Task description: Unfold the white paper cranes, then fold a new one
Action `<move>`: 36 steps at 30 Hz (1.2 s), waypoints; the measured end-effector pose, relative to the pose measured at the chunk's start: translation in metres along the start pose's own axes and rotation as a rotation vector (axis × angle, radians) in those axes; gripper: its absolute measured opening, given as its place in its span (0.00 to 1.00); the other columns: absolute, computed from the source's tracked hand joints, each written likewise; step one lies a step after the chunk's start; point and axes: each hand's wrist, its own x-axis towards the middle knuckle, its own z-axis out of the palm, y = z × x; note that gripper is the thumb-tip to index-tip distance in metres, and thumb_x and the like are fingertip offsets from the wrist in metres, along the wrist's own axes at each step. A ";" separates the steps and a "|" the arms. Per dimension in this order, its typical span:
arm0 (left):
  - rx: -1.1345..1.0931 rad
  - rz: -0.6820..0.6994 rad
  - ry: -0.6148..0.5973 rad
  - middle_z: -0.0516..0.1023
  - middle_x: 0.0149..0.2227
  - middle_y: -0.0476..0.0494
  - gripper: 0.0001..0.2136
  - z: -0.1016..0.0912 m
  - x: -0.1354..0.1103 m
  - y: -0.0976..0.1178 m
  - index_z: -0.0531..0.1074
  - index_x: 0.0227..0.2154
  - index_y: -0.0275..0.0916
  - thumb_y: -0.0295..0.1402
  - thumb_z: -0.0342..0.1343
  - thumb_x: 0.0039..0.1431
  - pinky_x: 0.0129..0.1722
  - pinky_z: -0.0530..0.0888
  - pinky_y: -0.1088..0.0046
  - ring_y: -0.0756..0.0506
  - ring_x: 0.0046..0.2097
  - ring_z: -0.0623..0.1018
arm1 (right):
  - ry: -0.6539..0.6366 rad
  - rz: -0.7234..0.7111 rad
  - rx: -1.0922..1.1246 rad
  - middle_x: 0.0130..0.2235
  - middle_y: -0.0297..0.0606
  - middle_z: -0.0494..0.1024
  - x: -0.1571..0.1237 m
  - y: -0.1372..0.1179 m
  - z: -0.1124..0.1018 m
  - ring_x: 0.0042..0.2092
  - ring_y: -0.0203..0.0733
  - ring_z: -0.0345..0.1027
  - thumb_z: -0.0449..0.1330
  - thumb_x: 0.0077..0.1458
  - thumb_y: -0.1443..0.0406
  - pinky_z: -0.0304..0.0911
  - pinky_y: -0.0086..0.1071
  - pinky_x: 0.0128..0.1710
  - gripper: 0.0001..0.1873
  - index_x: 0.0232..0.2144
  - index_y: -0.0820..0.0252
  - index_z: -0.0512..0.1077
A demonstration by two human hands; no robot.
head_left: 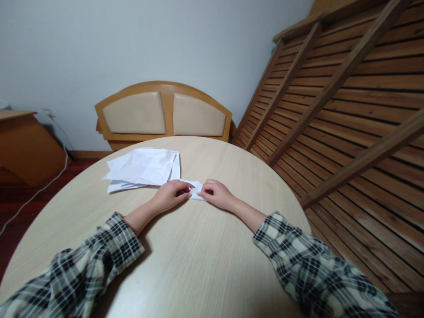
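Note:
A small folded piece of white paper point(196, 192) lies on the round wooden table point(185, 256), partly covered by my fingers. My left hand point(169, 194) pinches at its left side, thumb and fingertips close together on the paper. From the other side my right hand point(217, 194) has its curled fingers on the paper's right part. The fingertips of both hands are only a short way apart. Just beyond my left hand rests a loose pile of creased white paper sheets point(142, 167), some of them overlapping.
Behind the table stands a wooden headboard point(170, 115) with two cream padded panels. A slatted wooden bed frame point(331, 132) leans along the right. At the left are a wooden desk point(31, 145) and a white cable point(49, 183) running down to the floor.

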 end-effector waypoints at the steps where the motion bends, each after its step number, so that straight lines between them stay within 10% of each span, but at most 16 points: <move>1: -0.009 0.001 0.003 0.81 0.37 0.45 0.11 0.000 0.000 0.000 0.76 0.45 0.41 0.33 0.55 0.60 0.42 0.72 0.66 0.44 0.39 0.77 | 0.006 0.006 -0.003 0.28 0.33 0.70 0.000 0.000 0.000 0.33 0.36 0.64 0.62 0.60 0.65 0.57 0.30 0.36 0.13 0.23 0.60 0.71; 36: 0.032 0.082 -0.031 0.75 0.37 0.43 0.06 -0.001 0.001 0.001 0.75 0.34 0.39 0.33 0.54 0.62 0.44 0.69 0.64 0.42 0.42 0.73 | 0.021 0.002 -0.046 0.31 0.34 0.70 -0.001 0.003 0.004 0.36 0.38 0.64 0.60 0.62 0.62 0.57 0.32 0.39 0.10 0.29 0.59 0.69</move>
